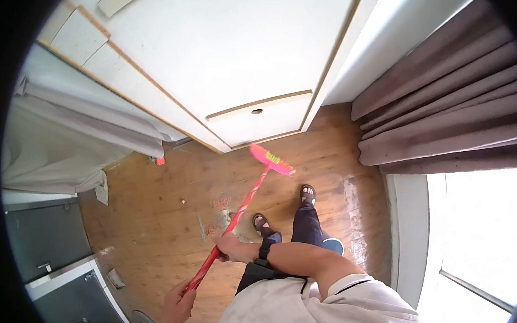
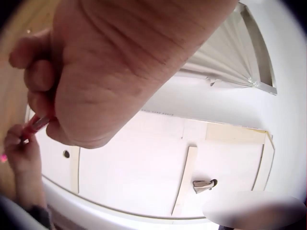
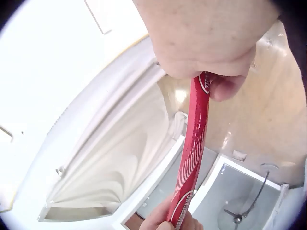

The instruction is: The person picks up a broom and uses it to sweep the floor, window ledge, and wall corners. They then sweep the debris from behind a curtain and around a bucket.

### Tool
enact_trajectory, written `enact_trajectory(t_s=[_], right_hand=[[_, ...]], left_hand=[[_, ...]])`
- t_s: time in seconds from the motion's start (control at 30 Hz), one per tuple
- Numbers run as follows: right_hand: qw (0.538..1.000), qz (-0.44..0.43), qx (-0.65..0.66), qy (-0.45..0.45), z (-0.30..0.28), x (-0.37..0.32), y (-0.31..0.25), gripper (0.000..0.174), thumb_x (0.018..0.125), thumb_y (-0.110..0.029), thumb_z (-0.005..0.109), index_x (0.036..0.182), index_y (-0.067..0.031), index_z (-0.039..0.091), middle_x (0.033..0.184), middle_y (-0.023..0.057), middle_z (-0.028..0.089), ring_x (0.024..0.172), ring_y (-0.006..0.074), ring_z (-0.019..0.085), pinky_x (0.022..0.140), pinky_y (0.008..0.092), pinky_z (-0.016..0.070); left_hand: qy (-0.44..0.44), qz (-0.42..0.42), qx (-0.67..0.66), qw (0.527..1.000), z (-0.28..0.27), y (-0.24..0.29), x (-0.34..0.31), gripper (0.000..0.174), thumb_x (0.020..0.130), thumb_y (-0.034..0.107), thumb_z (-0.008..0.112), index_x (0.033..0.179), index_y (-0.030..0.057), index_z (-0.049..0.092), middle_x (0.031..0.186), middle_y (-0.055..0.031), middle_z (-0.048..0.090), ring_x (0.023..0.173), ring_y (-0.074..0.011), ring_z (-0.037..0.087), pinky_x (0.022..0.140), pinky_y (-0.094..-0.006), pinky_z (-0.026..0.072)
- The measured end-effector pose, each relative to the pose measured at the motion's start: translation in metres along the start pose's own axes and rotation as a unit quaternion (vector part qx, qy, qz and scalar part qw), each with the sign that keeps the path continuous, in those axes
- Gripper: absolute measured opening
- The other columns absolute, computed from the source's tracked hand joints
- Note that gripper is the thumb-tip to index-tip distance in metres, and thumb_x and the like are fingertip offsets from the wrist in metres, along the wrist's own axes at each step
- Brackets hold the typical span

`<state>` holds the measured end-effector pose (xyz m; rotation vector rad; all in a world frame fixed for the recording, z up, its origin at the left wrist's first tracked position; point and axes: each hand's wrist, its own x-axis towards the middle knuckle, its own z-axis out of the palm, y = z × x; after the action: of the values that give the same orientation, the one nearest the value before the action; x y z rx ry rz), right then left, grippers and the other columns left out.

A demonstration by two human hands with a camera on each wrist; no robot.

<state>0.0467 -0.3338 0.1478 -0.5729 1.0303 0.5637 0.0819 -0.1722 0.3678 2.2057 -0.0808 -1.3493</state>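
Observation:
Both hands grip a red-and-white striped broom (image 1: 245, 205) by its stick. My left hand (image 1: 179, 303) is curled round the stick near its end, low in the head view. Farther up toward the broom head, my right hand (image 1: 233, 248) wraps the stick, with a black band on that wrist. The pink broom head (image 1: 262, 156) shows yellow and orange bristles and overlaps the floor in front of the white panel. In the right wrist view the red stick (image 3: 193, 139) runs between the two hands. The left wrist view shows my left hand (image 2: 96, 86) large, its palm hiding part of the stick.
A large white panel (image 1: 217, 48) stands ahead on the wooden floor (image 1: 145, 196). Reddish bits of debris (image 1: 218, 204) lie beside the stick. Brown curtains (image 1: 448, 107) hang at right, a pale cloth (image 1: 66, 145) at left. Grey-fronted cabinets (image 1: 44, 238) stand lower left; sandalled feet (image 1: 261, 223) are close.

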Motion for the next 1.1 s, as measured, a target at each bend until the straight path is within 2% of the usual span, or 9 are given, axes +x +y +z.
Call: enact_trajectory(t_s=[0.27,0.33,0.37,0.47,0.53,0.67,0.9,0.97,1.1], right_hand=[[0.957,-0.123,0.126,0.229,-0.224,0.010,-0.060,0.015,0.078,-0.014,0.059,0.069,-0.0014,0.062,0.063,0.0134,0.061,0.053,0.0302,0.063,0.045,0.0436,0.0511],[0.805,-0.290,-0.480,0.192,-0.306,0.030,-0.073,0.014,0.070,-0.020,0.067,0.064,-0.0076,0.065,0.065,0.0113,0.064,0.057,0.0280,0.064,0.049,0.0419,0.0507],[0.642,-0.327,-0.673,0.169,-0.332,0.025,-0.090,0.015,0.067,-0.023,0.071,0.064,-0.0094,0.067,0.067,0.0107,0.066,0.061,0.0259,0.065,0.051,0.0406,0.0508],[0.505,-0.263,-0.801,0.186,-0.376,-0.037,-0.164,0.019,0.059,-0.027,0.078,0.066,-0.0117,0.071,0.070,0.0092,0.067,0.067,0.0236,0.068,0.050,0.0387,0.0487],[0.417,-0.415,-0.789,0.181,-0.441,-0.007,-0.171,0.018,0.059,-0.024,0.079,0.069,-0.0107,0.072,0.069,0.0090,0.067,0.068,0.0263,0.068,0.053,0.0390,0.0512],[0.567,-0.225,-0.767,0.199,-0.515,-0.023,-0.157,0.011,0.067,-0.016,0.072,0.072,-0.0060,0.071,0.072,0.0149,0.068,0.070,0.0312,0.069,0.059,0.0412,0.0553],[0.641,-0.171,-0.716,0.217,-0.576,-0.127,-0.083,0.019,0.080,-0.015,0.056,0.080,-0.0006,0.068,0.079,0.0198,0.068,0.076,0.0321,0.069,0.062,0.0447,0.0554],[0.808,-0.157,-0.446,0.352,-0.564,-0.143,-0.082,0.020,0.082,-0.015,0.054,0.082,0.0004,0.068,0.081,0.0213,0.067,0.079,0.0334,0.068,0.064,0.0457,0.0552],[0.767,-0.198,-0.522,0.318,-0.594,-0.095,-0.097,0.020,0.082,-0.014,0.053,0.083,0.0012,0.067,0.081,0.0228,0.067,0.077,0.0352,0.068,0.064,0.0462,0.0554]], left_hand=[[-0.172,0.055,-0.032,0.983,0.152,0.129,0.115,0.028,0.094,0.019,0.049,0.115,0.0030,0.057,0.063,0.0039,0.045,0.051,-0.0060,0.044,0.044,-0.0228,0.0386],[-0.193,0.065,-0.026,0.979,0.193,0.166,0.136,0.026,0.095,0.020,0.048,0.114,0.0034,0.056,0.063,0.0036,0.045,0.051,-0.0063,0.043,0.045,-0.0229,0.0387],[-0.219,0.068,-0.032,0.973,0.212,0.184,0.144,0.027,0.095,0.022,0.049,0.115,0.0038,0.055,0.064,0.0031,0.046,0.051,-0.0067,0.043,0.045,-0.0231,0.0388],[-0.290,0.070,-0.024,0.954,0.258,0.228,0.172,0.030,0.096,0.024,0.050,0.119,0.0037,0.052,0.066,0.0016,0.049,0.052,-0.0074,0.045,0.046,-0.0235,0.0398],[-0.336,0.066,-0.005,0.939,0.282,0.252,0.179,0.033,0.096,0.024,0.051,0.122,0.0032,0.051,0.068,0.0007,0.050,0.053,-0.0077,0.047,0.047,-0.0238,0.0405],[-0.349,0.092,0.040,0.932,0.302,0.266,0.186,0.041,0.097,0.022,0.051,0.132,0.0011,0.047,0.072,-0.0016,0.054,0.061,-0.0080,0.051,0.053,-0.0232,0.0441],[-0.210,0.038,-0.054,0.975,0.288,0.247,0.198,0.034,0.097,0.020,0.051,0.124,-0.0014,0.053,0.075,-0.0010,0.055,0.062,-0.0078,0.051,0.053,-0.0233,0.0450],[-0.189,0.036,-0.058,0.980,0.288,0.241,0.199,0.034,0.097,0.020,0.051,0.123,-0.0019,0.053,0.075,-0.0012,0.055,0.062,-0.0077,0.051,0.052,-0.0234,0.0451],[-0.203,0.039,-0.062,0.976,0.293,0.233,0.212,0.034,0.097,0.021,0.052,0.122,-0.0024,0.054,0.073,-0.0025,0.055,0.058,-0.0086,0.051,0.051,-0.0242,0.0448]])
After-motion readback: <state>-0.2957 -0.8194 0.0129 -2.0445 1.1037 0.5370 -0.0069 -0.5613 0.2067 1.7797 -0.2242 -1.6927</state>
